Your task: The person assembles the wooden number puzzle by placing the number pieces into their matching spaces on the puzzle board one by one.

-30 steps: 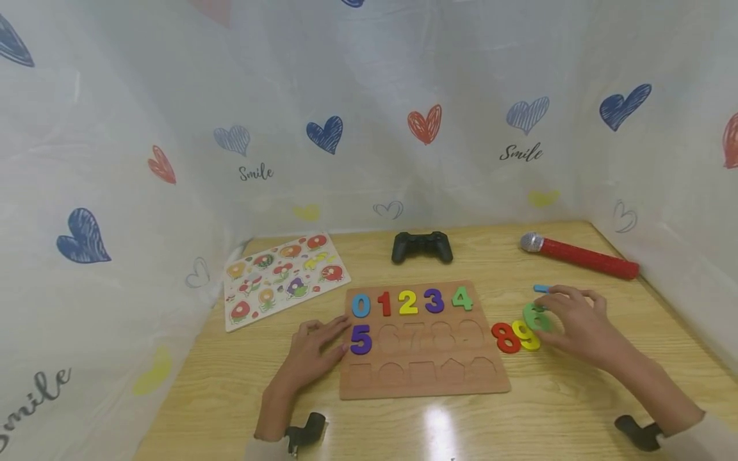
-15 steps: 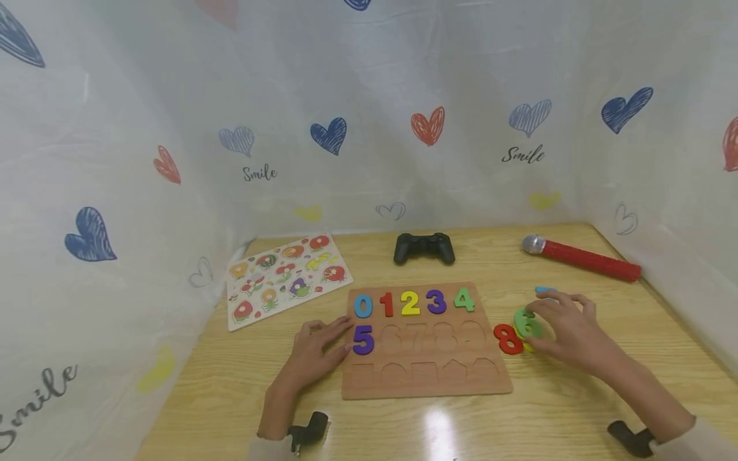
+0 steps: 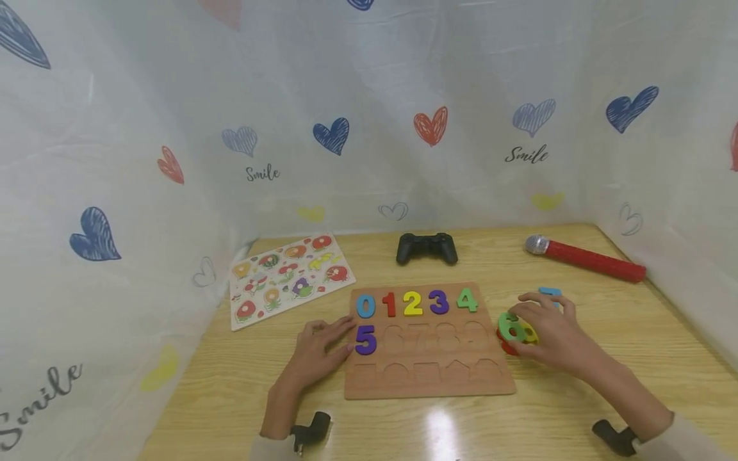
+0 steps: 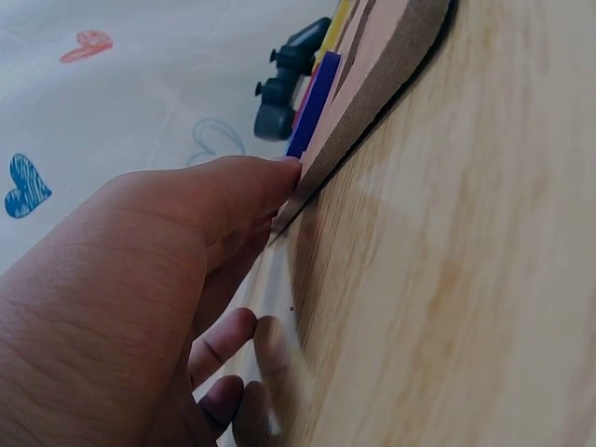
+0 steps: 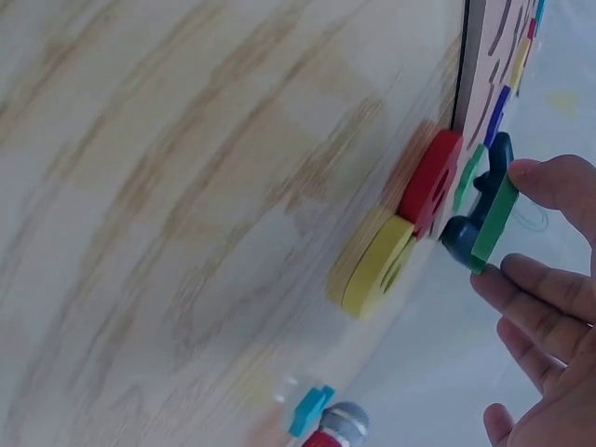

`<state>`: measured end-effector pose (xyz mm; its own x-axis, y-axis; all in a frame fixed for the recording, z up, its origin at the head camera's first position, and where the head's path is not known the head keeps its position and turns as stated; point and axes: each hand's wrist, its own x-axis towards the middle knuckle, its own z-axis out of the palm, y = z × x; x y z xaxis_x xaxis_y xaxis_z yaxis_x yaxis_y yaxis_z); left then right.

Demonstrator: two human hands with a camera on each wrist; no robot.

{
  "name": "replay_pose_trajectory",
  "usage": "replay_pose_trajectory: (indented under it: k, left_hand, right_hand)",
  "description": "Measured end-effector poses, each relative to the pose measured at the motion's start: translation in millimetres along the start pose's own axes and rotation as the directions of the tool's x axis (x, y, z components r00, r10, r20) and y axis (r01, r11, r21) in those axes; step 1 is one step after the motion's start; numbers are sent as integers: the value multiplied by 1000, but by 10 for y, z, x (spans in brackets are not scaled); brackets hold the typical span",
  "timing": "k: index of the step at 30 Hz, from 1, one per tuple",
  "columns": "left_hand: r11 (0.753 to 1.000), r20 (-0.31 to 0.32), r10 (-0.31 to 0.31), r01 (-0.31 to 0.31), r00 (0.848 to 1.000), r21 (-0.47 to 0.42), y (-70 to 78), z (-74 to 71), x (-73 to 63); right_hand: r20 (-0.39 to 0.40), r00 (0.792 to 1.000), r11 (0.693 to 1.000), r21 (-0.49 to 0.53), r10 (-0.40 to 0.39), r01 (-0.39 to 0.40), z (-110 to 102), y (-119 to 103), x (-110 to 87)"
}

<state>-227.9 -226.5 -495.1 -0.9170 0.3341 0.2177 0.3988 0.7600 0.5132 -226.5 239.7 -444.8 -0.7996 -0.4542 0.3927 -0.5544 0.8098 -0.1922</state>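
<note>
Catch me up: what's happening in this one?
A person is handling a wooden number puzzle board. The right hand pinches the green 6, held clear of the table just right of the board, near a red number and a yellow number. The left hand touches the board's left edge. The blue 0 through the purple 5 sit on the board; the slots after them are unfilled.

Free access to the board from above and front

Bare table (image 3: pixel 398 426) lies before the number board (image 3: pixel 429 385), and the air over its unfilled slots is free. The left hand (image 3: pixel 317 352) blocks its left edge; red 8 (image 5: pixel 432 177) and yellow 9 (image 5: pixel 372 273) lie beyond its right. A controller (image 3: pixel 426 246) sits toward the table's far edge, a microphone (image 3: pixel 590 259) near the far right corner.
</note>
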Motion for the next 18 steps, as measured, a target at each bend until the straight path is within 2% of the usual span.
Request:
replay_pose_trajectory:
  k: [4,11,18]
  left_hand:
    - [1000,6,-7,7,1000,-4,4,1,5]
    - [1000,-7,19,-19,1000,-8,-3,0,11]
    - [1000,9,10,-10,1000,-8,4,-9,10]
  right_hand:
    - [-3,1000,1000,-7,-20,20,36,-33,30]
    - [-33,996,997,-4,-78,78,97,-111,81]
    - [-24,996,996,18,-86,87,127,-202,113]
